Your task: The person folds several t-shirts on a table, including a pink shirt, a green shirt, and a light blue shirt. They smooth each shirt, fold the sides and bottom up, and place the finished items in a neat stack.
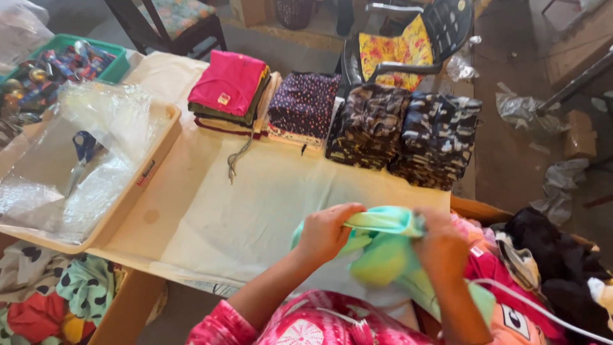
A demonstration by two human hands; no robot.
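Gripping a mint-green garment (383, 246) with both hands, you have it bunched up at the near edge of the counter (255, 211), just above your pink patterned sleeves. Your left hand (327, 233) is closed in a fist around the cloth's upper fold, fingers curled over the top; your right hand (440, 246) is closed on the same fold just beside it, its back turned toward the camera — the two hands sit close together with a short stretch of green fabric pulled between them.

Everything else lies relative to that garment. Beyond it, across the pale cloth that covers the counter, a row of folded stacks runs along the far edge: a pink-topped stack (230, 89) to the far left, a dark dotted stack (303, 105) next to it, then two camouflage stacks (405, 134) straight ahead. A braided cord (237, 160) trails from under the pink-topped stack toward you. Well to the left of the garment sits a beige tray (150, 169) holding clear plastic bags (83, 160) and blue-handled scissors (82, 153). Past the tray, a green basket (112, 61) holds small colourful items. To the right of the garment, a heap of loose clothes (549, 255) — pink, black and white pieces — lies touching it. Below the tray, more patterned fabric (57, 294) fills a box.
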